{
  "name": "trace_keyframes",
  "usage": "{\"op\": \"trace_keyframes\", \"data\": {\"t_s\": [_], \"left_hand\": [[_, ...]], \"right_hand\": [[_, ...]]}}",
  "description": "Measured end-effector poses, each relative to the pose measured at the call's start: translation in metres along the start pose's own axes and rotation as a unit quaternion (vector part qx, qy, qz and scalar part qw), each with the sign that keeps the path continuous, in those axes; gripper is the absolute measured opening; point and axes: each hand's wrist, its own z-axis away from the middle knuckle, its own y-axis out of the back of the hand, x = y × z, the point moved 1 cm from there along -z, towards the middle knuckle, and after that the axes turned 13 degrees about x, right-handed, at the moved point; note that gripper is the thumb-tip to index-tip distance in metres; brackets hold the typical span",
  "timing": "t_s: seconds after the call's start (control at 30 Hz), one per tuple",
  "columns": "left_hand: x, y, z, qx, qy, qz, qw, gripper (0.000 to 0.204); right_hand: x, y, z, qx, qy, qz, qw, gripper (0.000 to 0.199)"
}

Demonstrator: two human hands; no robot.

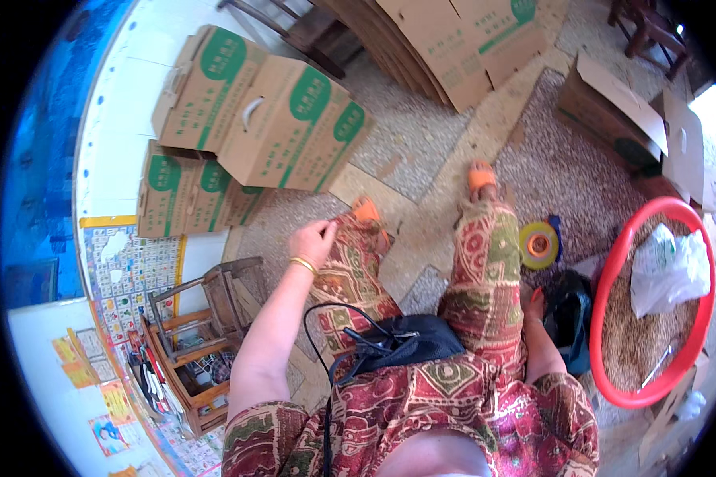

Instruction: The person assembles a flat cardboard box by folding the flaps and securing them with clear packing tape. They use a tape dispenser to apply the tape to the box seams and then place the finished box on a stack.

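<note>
My left hand point(313, 242) is by my left knee, its fingers curled in and closed against the patterned trousers point(350, 266). If they hold anything, it is hidden. A gold bangle point(303, 263) circles that wrist. Low beside my right thigh is my right hand point(532, 305), mostly in shadow; a small red-orange spot shows at its fingers, too small to name. The nearest thing to it is a dark bag point(569, 318). Across my lap lies a small black bag point(410, 343) with a thin strap. A roll of yellow tape point(538, 245) in a blue holder lies beyond my right hand.
Printed cardboard boxes point(274, 131) stand ahead on the left, with flattened cartons point(461, 48) stacked at the far middle. An open carton point(612, 119) is at far right. A red-rimmed basin point(599, 342) of grain holds a white plastic bag point(670, 270). A wooden chair point(231, 290) stands left.
</note>
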Motion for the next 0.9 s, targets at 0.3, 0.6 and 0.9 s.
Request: {"op": "trace_keyframes", "data": {"t_s": [0.3, 0.6, 0.9], "left_hand": [[0.005, -0.004, -0.003, 0.023, -0.013, 0.014, 1.000, 0.032], [0.028, -0.037, -0.010, -0.029, -0.007, 0.066, 0.997, 0.031], [0.036, -0.030, 0.008, -0.006, -0.033, 0.073, 0.997, 0.028]], "right_hand": [[-0.028, 0.015, -0.006, -0.053, 0.195, 0.120, 0.972, 0.033], [-0.036, 0.021, -0.064, -0.204, -0.196, -0.425, 0.860, 0.031], [-0.111, 0.082, -0.071, -0.254, -0.081, -0.440, 0.858, 0.031]]}}
